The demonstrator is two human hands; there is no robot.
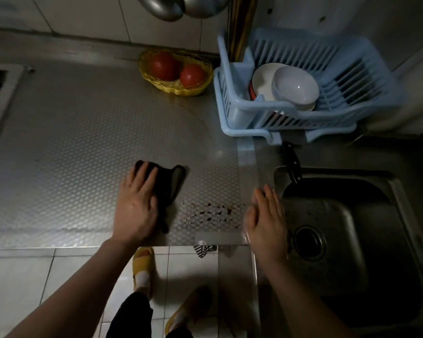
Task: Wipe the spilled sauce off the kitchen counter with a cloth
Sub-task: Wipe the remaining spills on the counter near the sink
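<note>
Sauce (213, 212) lies in dark red specks near the front edge of the steel counter (71, 142), between my two hands. None of it looks smeared or lifted, so I judge the wiping has barely begun and the whole patch is left to do. The black cloth (175, 179) sits just left of the specks, near them but not touching as far as I can see.

My left hand (136, 206) lies flat on the cloth's left part, fingers straight and a little spread, palm pressing it to the counter, forearm coming up from the lower left. My right hand (266, 220) is on the other side of the spill, where the counter meets the sink (352, 228). Its fingers are straight and close together, holding nothing. That hand is blurred, so I cannot tell whether it rests on the metal or hovers just over it. A sweep of the cloth rightward should take the patch.
</note>
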